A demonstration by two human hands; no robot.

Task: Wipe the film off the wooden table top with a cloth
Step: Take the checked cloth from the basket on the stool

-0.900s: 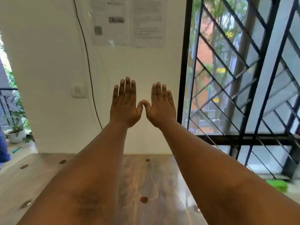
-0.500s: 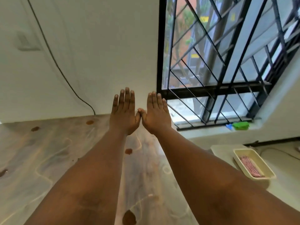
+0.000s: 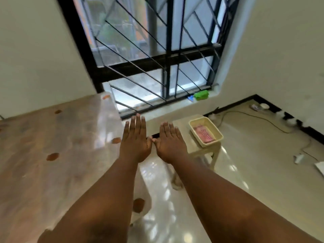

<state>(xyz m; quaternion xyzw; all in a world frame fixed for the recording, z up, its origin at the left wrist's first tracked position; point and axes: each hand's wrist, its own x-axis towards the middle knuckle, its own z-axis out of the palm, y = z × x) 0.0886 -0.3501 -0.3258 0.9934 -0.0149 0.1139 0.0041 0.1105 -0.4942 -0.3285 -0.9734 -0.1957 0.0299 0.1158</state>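
Two hands, left hand and right hand, are held out flat, fingers straight, thumbs touching, holding nothing. One wooden table lies at left, glossy and apparently unwiped. One basin on a stool holds a pink striped item, possibly the cloth. Wiping judged not begun.

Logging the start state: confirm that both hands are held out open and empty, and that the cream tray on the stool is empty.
Not quite. In the head view the cream tray on the stool holds something pink. The rest stands: the left hand and right hand are held out open and empty.
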